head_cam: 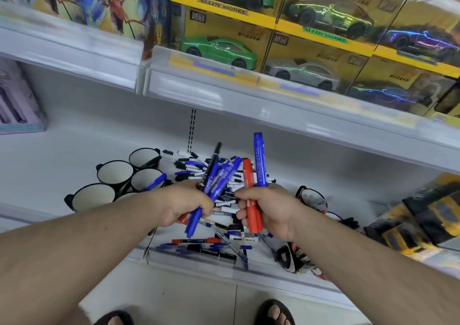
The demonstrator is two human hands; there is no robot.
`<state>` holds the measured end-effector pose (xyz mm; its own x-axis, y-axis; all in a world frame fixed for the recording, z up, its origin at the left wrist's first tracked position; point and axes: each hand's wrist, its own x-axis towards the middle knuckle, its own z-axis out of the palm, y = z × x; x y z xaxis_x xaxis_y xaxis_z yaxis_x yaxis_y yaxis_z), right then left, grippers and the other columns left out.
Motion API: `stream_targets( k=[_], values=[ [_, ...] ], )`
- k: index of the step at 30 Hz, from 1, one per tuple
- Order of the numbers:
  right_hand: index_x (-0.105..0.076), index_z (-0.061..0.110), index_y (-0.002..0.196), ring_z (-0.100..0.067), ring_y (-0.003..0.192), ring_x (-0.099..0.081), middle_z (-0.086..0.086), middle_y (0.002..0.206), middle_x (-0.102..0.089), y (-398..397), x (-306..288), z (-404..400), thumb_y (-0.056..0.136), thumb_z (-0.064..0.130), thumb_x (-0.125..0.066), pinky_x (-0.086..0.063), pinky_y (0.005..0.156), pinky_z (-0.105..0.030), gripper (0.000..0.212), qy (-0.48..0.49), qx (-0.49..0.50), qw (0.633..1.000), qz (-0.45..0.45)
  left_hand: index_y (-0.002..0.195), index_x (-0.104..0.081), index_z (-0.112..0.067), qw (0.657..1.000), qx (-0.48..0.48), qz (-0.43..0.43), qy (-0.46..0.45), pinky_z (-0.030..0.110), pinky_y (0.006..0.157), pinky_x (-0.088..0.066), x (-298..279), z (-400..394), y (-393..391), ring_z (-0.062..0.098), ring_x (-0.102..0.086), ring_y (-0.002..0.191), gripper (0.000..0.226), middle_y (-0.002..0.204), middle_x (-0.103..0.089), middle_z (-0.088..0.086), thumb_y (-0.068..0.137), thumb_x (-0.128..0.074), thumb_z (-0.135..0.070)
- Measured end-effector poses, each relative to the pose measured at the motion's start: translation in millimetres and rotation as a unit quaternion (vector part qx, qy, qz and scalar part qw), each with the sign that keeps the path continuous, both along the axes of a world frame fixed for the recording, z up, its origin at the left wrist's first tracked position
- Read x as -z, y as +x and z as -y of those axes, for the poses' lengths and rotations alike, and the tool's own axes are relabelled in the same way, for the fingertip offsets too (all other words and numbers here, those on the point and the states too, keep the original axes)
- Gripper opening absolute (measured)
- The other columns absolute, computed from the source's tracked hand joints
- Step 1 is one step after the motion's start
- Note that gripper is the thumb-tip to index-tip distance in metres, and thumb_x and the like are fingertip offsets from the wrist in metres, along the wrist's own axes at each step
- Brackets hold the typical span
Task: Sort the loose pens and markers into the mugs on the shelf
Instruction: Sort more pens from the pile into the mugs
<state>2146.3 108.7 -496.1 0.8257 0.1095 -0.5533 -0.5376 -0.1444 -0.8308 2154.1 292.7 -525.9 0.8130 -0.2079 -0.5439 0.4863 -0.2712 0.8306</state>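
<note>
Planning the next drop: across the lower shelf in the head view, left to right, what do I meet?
Purple box → cluster of black mugs → left hand gripping a bundle of blue markers → right hand gripping a red marker and a blue marker → yellow toy boxes.

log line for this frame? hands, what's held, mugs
left hand: grips bunch of blue markers | right hand: grips red marker and blue marker | mugs: mostly empty | pile: unsorted

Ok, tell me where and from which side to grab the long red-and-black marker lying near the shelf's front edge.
Grip the red-and-black marker at its black middle, coming straight down from above with fingers on its long sides. It lies flat and roughly parallel to the shelf edge, with the middle exposed. Blue pens crowd its right end, so that end looks harder to pinch cleanly.
</note>
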Motion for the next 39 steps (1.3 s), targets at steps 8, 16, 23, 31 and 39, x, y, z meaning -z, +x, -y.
stream_targets(
  k=[8, 16, 23, 31, 39],
  values=[
    [-0.063, 0.004, 0.099, -0.024, 0.062, -0.064, -0.009, 0.070, -0.064, -15, 1, -14, 0.098, 0.035, -0.057, -0.056, 0.056, -0.033, 0.031, 0.059, 0.023, 0.998, -0.004, 0.079, -0.065, -0.009, 0.971, -0.123, -0.074, -0.191, 0.028, 0.058, -0.050, -6, 7, -4, 0.017, -0.059, 0.065, 0.006, 0.071, -0.062, 0.007, 0.085, -0.067, -0.011],
    [-0.076, 0.019, 0.101, -0.024, 0.095, -0.072, -0.001, 0.096, -0.077, -15, 9, -29, 0.096, 0.048, -0.055, -0.056, 0.089, -0.046, 0.036, 0.081, 0.093, 0.992, 0.014, 0.100, -0.070, -0.005, 0.964, -0.085, -0.099, -0.233, 0.042, 0.081, -0.059, -2, 31, -26, 0.036, -0.065, 0.110, 0.017, 0.096, -0.071, 0.017, 0.084, -0.066, -0.003],
    [-0.073, 0.022, 0.111, -0.023, 0.109, -0.067, -0.001, 0.109, -0.074, -12, 2, -29, 0.093, 0.056, -0.050, -0.048, 0.103, -0.046, 0.046, 0.067, -0.028, 0.997, -0.002, 0.095, -0.072, -0.009, 0.973, -0.118, -0.032, -0.197, 0.048, 0.088, -0.056, -1, 28, -26, 0.026, -0.070, 0.075, 0.020, 0.086, -0.075, 0.012, 0.080, -0.067, 0.003],
    [-0.064, 0.009, 0.100, -0.018, 0.069, -0.054, -0.005, 0.080, -0.058, -9, -7, -6, 0.092, 0.033, -0.064, -0.045, 0.058, -0.029, 0.025, -0.066, -0.037, 0.995, 0.066, 0.104, -0.069, -0.011, 0.938, -0.215, -0.030, -0.269, 0.031, 0.067, -0.054, -1, 11, -14, 0.020, -0.069, 0.081, 0.021, 0.089, -0.074, 0.007, 0.084, -0.068, -0.005],
    [-0.068, 0.019, 0.098, -0.014, 0.066, -0.064, -0.005, 0.086, -0.070, -19, 2, -18, 0.096, 0.035, -0.059, -0.050, 0.061, -0.027, 0.018, -0.069, -0.133, 0.984, 0.100, 0.101, -0.073, -0.008, 0.952, -0.142, -0.028, -0.269, 0.029, 0.066, -0.056, -1, 18, -17, 0.019, -0.069, 0.076, 0.024, 0.091, -0.074, 0.008, 0.081, -0.065, 0.001]
  ],
)
